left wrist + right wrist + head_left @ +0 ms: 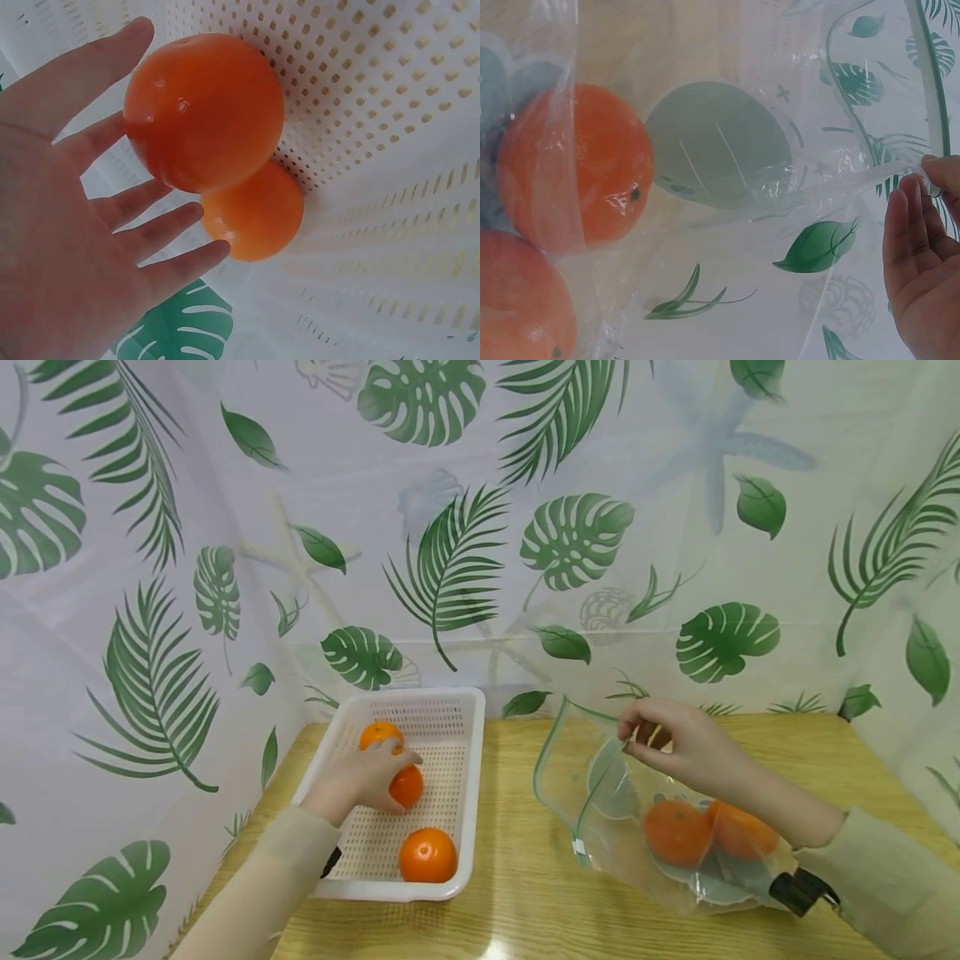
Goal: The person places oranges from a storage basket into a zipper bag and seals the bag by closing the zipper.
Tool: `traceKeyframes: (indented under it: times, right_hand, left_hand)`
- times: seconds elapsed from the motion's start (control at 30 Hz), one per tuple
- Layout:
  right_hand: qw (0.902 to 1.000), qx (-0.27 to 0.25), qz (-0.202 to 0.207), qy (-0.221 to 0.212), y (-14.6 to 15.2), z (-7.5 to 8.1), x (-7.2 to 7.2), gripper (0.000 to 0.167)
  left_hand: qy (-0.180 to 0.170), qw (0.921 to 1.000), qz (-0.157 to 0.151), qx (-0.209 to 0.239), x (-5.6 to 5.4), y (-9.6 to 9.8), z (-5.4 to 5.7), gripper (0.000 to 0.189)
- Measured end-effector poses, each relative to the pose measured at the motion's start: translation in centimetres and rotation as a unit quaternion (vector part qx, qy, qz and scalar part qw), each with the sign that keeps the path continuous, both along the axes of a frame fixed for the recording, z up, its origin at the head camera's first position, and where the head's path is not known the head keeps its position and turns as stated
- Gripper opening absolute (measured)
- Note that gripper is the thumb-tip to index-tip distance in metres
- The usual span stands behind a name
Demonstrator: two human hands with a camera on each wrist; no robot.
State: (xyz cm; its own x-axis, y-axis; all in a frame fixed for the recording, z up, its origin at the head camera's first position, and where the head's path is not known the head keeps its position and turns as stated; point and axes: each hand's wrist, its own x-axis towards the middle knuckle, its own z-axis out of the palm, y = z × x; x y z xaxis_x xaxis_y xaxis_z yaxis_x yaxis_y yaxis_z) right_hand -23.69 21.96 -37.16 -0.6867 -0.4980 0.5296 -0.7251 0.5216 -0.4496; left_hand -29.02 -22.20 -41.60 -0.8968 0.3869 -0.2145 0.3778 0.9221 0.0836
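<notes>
My left hand (369, 777) reaches into a white plastic basket (476, 777), fingers spread and fairly straight around one orange (206, 112). Just beyond it sits a second orange (378, 733), partly behind the fingers. A third orange (427, 856) lies in the basket's near right corner. On the other side, my right hand (686, 739) pinches the upper edge of a clear zip bag (558, 760) between thumb and fingers, and its mouth gapes towards the basket. Two oranges, one nearer the mouth (677, 833) and one deeper (744, 831), lie inside the bag.
Basket and bag stand on a wooden table (506, 827), with a strip of wood between them. A white slider (578, 847) sits at the lower end of the bag's green zip. Behind and left hangs a leaf-printed cloth (480, 460).
</notes>
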Motion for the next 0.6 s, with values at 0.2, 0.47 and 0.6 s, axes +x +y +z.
traceKeyframes:
  times: [0.2, 0.47, 0.6]
  right_hand:
    - [1.0000, 0.004, -0.001, -0.002, 0.0, 0.0, 0.0, 0.028]
    - [1.0000, -0.002, -0.002, 0.002, 0.0, -0.2, -0.1, 0.029]
    - [1.0000, 0.001, 0.000, -0.005, 0.0, -0.2, -0.1, 0.028]
  left_hand:
    - [0.000, 0.9998, -0.004, -0.019, -0.1, 0.4, -0.1, 0.073]
    - [-0.026, 0.9991, 0.009, -0.034, -0.4, 0.9, -0.5, 0.075]
    - [-0.038, 0.9987, 0.012, -0.032, -0.5, 1.2, -0.9, 0.074]
